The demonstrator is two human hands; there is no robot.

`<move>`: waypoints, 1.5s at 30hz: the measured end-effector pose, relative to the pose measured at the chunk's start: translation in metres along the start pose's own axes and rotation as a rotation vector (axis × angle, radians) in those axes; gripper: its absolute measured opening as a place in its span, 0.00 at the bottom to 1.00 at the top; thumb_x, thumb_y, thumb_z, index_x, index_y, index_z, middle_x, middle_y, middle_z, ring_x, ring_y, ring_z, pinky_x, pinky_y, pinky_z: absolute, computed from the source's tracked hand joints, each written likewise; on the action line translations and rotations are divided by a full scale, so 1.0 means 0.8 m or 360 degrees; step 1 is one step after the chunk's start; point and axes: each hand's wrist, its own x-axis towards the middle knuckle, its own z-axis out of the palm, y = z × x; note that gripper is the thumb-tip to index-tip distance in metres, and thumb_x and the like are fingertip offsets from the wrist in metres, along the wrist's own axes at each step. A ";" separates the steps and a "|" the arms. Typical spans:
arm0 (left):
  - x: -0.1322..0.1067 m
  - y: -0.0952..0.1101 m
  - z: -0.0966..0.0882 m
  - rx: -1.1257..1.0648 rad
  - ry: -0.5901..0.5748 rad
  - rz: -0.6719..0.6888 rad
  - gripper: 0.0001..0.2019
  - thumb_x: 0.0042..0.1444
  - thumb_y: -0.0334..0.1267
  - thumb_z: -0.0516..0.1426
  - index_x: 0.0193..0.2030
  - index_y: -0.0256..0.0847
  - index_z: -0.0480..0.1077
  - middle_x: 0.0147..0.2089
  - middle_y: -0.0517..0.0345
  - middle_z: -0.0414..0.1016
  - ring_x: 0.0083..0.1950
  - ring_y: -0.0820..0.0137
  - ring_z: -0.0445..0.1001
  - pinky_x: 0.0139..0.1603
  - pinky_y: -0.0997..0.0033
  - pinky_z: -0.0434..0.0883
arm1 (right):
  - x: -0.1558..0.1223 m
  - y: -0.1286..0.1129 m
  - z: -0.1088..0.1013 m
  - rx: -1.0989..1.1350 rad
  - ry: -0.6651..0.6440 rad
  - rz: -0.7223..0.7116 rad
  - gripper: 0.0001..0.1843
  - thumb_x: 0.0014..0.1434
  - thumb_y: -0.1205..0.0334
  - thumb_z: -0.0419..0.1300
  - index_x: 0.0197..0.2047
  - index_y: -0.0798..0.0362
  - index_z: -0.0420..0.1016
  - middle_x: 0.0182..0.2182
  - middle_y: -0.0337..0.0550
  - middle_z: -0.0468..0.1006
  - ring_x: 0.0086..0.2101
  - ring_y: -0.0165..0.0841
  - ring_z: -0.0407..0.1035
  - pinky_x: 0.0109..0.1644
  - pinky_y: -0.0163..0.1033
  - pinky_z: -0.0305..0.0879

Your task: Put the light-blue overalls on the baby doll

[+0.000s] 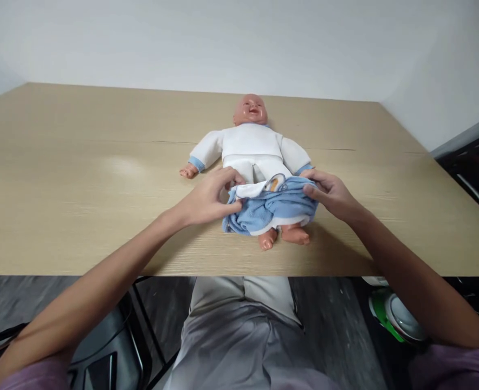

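Observation:
A baby doll (pixel 251 142) lies on its back on the wooden table, head away from me, in a white body with blue cuffs. Around its lower legs is a blue doll garment (pixel 259 211) with white trim and a printed patch at its upper edge. Both doll feet (pixel 294 234) stick out below it. My left hand (pixel 213 197) pinches the garment's left upper edge between thumb and fingers. At the opposite edge, my right hand (pixel 329 192) grips the blue cloth, close to the doll's cuffed hand.
The wooden table (pixel 81 179) reaches back to a pale wall (pixel 223 43). Below its front edge, a black case or chair (pixel 109 346) stands at left. A green and white round object (pixel 397 314) sits at lower right. A dark object (pixel 475 162) stands beyond the table's right side.

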 end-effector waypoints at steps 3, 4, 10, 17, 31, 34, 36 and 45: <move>0.000 -0.004 0.001 -0.0090 0.0006 -0.0111 0.16 0.58 0.45 0.63 0.50 0.40 0.74 0.48 0.54 0.78 0.49 0.62 0.74 0.53 0.62 0.70 | 0.022 0.009 0.012 -0.0002 0.0139 0.0036 0.34 0.60 0.26 0.77 0.45 0.50 0.83 0.40 0.42 0.80 0.40 0.33 0.72 0.47 0.38 0.73; -0.001 -0.004 0.000 -0.0081 -0.0012 -0.0151 0.16 0.58 0.46 0.62 0.50 0.40 0.74 0.49 0.54 0.78 0.48 0.62 0.74 0.52 0.62 0.69 | 0.027 0.013 0.015 0.0010 0.0174 0.0072 0.36 0.59 0.24 0.77 0.45 0.50 0.82 0.39 0.42 0.79 0.39 0.32 0.70 0.46 0.37 0.71; -0.013 -0.015 -0.012 -0.0022 -0.0190 -0.0410 0.17 0.60 0.50 0.64 0.48 0.41 0.72 0.43 0.55 0.76 0.43 0.62 0.74 0.45 0.63 0.69 | 0.022 0.032 0.026 0.0066 0.0267 0.0316 0.40 0.57 0.19 0.74 0.39 0.51 0.74 0.33 0.37 0.71 0.37 0.30 0.63 0.43 0.36 0.64; -0.019 -0.036 -0.015 -0.0802 -0.0381 -0.0455 0.19 0.72 0.56 0.64 0.55 0.43 0.78 0.56 0.49 0.83 0.59 0.56 0.80 0.61 0.59 0.79 | 0.007 0.027 0.032 0.0474 0.0160 0.0581 0.31 0.62 0.31 0.77 0.46 0.49 0.74 0.36 0.36 0.73 0.36 0.30 0.65 0.40 0.35 0.63; 0.007 -0.066 -0.005 -0.1483 0.0127 -0.0621 0.21 0.61 0.54 0.74 0.44 0.40 0.75 0.40 0.58 0.73 0.41 0.69 0.71 0.43 0.72 0.68 | 0.045 0.013 0.022 0.0346 0.0254 0.0292 0.15 0.61 0.49 0.71 0.41 0.50 0.76 0.35 0.38 0.70 0.36 0.31 0.61 0.41 0.38 0.58; 0.024 -0.073 -0.010 -0.1329 0.0252 -0.0587 0.22 0.64 0.58 0.72 0.43 0.42 0.73 0.40 0.58 0.73 0.42 0.67 0.71 0.45 0.70 0.70 | 0.073 0.014 0.027 0.0283 0.0362 0.0308 0.14 0.60 0.49 0.70 0.40 0.48 0.73 0.32 0.37 0.64 0.33 0.31 0.56 0.38 0.39 0.53; 0.034 -0.076 -0.015 -0.1203 0.0312 -0.0512 0.25 0.66 0.63 0.71 0.42 0.42 0.73 0.40 0.58 0.71 0.42 0.68 0.70 0.46 0.69 0.71 | 0.087 0.021 0.029 0.0279 0.0406 0.0325 0.15 0.61 0.48 0.69 0.40 0.48 0.72 0.31 0.37 0.62 0.32 0.31 0.54 0.37 0.39 0.51; 0.027 -0.090 -0.001 -0.1509 0.0276 -0.0750 0.30 0.64 0.67 0.73 0.51 0.43 0.75 0.49 0.54 0.84 0.52 0.64 0.83 0.54 0.66 0.81 | 0.076 0.058 0.038 0.0205 0.0267 0.0457 0.26 0.69 0.31 0.70 0.49 0.46 0.77 0.39 0.37 0.75 0.41 0.33 0.66 0.45 0.36 0.66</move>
